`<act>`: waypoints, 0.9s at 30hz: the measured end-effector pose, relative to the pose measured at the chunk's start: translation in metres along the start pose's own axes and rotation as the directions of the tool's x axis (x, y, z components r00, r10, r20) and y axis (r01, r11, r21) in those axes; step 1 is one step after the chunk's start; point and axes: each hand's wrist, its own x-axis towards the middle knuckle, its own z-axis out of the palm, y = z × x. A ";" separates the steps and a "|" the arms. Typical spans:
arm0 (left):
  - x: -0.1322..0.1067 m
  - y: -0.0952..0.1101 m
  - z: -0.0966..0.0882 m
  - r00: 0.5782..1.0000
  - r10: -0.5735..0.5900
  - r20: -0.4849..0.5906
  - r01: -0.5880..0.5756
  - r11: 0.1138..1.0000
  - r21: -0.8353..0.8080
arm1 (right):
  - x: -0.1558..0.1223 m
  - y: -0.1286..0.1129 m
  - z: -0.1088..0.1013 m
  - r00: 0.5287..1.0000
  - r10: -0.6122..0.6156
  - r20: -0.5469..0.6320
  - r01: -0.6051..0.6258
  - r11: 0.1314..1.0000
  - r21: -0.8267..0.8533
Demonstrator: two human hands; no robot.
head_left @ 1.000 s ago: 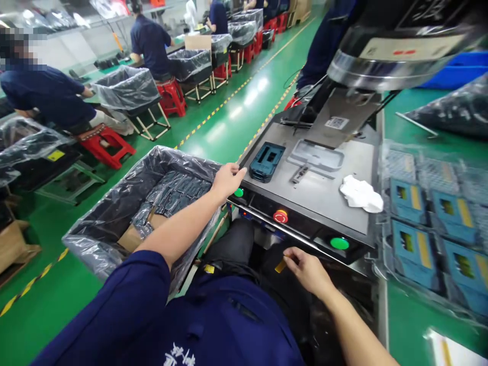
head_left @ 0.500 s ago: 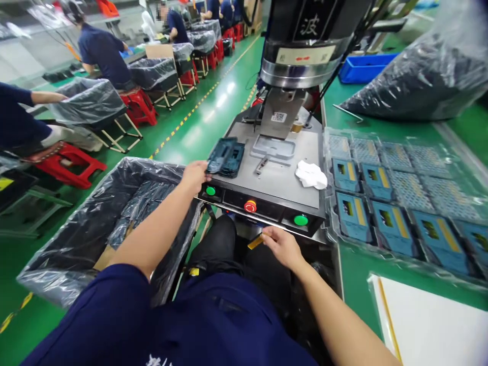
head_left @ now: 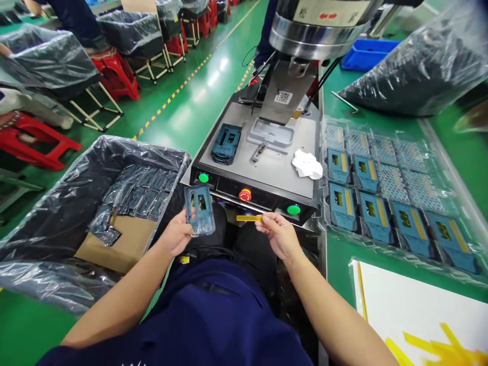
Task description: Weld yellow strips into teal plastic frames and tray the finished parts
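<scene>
Head view: frames [head_left: 145,188] in bin [head_left: 57,208] and tray [head_left: 385,175]

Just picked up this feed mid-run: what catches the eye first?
Centre foreground, the left hand holds up a blue plastic frame while the right hand pinches a yellow strip beside it. Behind them the press head hangs over a steel plate carrying a second frame. Right of it lies a clear tray of blue frames with yellow strips.
</scene>
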 end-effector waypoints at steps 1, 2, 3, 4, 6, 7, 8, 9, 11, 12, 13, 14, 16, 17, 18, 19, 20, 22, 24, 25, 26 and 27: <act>-0.002 -0.006 0.005 0.999 -0.029 0.024 0.030 0.999 -0.013 | -0.003 -0.002 0.003 0.997 -0.072 -0.025 0.071 0.997 -0.026; -0.003 -0.011 0.010 0.997 -0.061 0.051 0.062 0.998 -0.024 | -0.006 -0.004 0.006 0.983 -0.177 -0.049 0.173 0.982 -0.079; -0.004 -0.016 0.017 0.993 -0.087 0.077 0.090 0.995 -0.033 | -0.011 -0.007 0.011 0.949 -0.311 -0.059 0.298 0.940 -0.163; -0.005 -0.019 0.023 0.989 -0.110 0.102 0.115 0.993 -0.038 | -0.017 -0.010 0.016 0.890 -0.454 -0.036 0.429 0.861 -0.273; -0.005 -0.026 0.037 0.977 -0.144 0.155 0.152 0.988 -0.038 | -0.028 -0.014 0.026 0.719 -0.685 0.119 0.645 0.593 -0.483; -0.005 -0.028 0.044 0.972 -0.151 0.179 0.159 0.987 -0.034 | -0.034 -0.015 0.032 0.627 -0.745 0.228 0.717 0.437 -0.544; -0.004 -0.031 0.050 0.969 -0.150 0.197 0.158 0.987 -0.028 | -0.038 -0.015 0.037 0.543 -0.770 0.334 0.767 0.293 -0.571; -0.004 -0.033 0.055 0.967 -0.143 0.211 0.150 0.988 -0.020 | -0.041 -0.014 0.041 0.475 -0.772 0.423 0.799 0.176 -0.575; -0.004 -0.038 0.064 0.967 -0.118 0.226 0.122 0.993 -0.003 | -0.043 -0.009 0.046 0.381 -0.753 0.537 0.832 0.026 -0.554; -0.004 -0.040 0.067 0.967 -0.108 0.230 0.110 0.994 0.004 | -0.043 -0.005 0.048 0.353 -0.742 0.570 0.838 -0.021 -0.546; -0.004 -0.042 0.069 0.967 -0.101 0.235 0.102 0.995 0.009 | -0.042 -0.002 0.048 0.336 -0.735 0.589 0.838 -0.053 -0.544; -0.004 -0.043 0.071 0.965 -0.097 0.243 0.097 0.995 0.012 | -0.041 0.002 0.048 0.328 -0.730 0.599 0.834 -0.073 -0.546; -0.005 -0.045 0.072 0.960 -0.092 0.263 0.091 0.996 0.015 | -0.040 0.008 0.046 0.335 -0.712 0.618 0.830 -0.087 -0.550; -0.005 -0.046 0.073 0.957 -0.089 0.277 0.088 0.996 0.015 | -0.039 0.009 0.045 0.343 -0.696 0.631 0.831 -0.088 -0.549; -0.006 -0.046 0.073 0.953 -0.085 0.292 0.085 0.996 0.012 | -0.040 0.010 0.045 0.350 -0.678 0.646 0.834 -0.088 -0.545; -0.006 -0.046 0.072 0.949 -0.082 0.304 0.083 0.997 0.011 | -0.040 0.010 0.045 0.357 -0.661 0.660 0.837 -0.087 -0.540; -0.006 -0.046 0.072 0.947 -0.079 0.311 0.079 0.997 0.012 | -0.041 0.009 0.046 0.361 -0.645 0.674 0.841 -0.087 -0.534; -0.006 -0.046 0.071 0.947 -0.068 0.313 0.065 0.998 0.019 | -0.042 0.007 0.047 0.373 -0.614 0.695 0.845 -0.085 -0.529; -0.006 -0.046 0.070 0.950 -0.054 0.309 0.050 0.999 0.019 | -0.042 0.004 0.049 0.395 -0.581 0.712 0.844 -0.076 -0.531; -0.006 -0.046 0.070 0.950 -0.054 0.308 0.052 0.999 0.013 | -0.042 0.003 0.049 0.412 -0.559 0.719 0.842 -0.068 -0.535; -0.006 -0.045 0.070 0.950 -0.061 0.308 0.063 0.998 0.003 | -0.043 0.002 0.049 0.428 -0.538 0.726 0.841 -0.057 -0.538; -0.006 -0.045 0.070 0.950 -0.072 0.305 0.078 0.997 -0.008 | -0.044 0.001 0.049 0.440 -0.523 0.730 0.841 -0.044 -0.539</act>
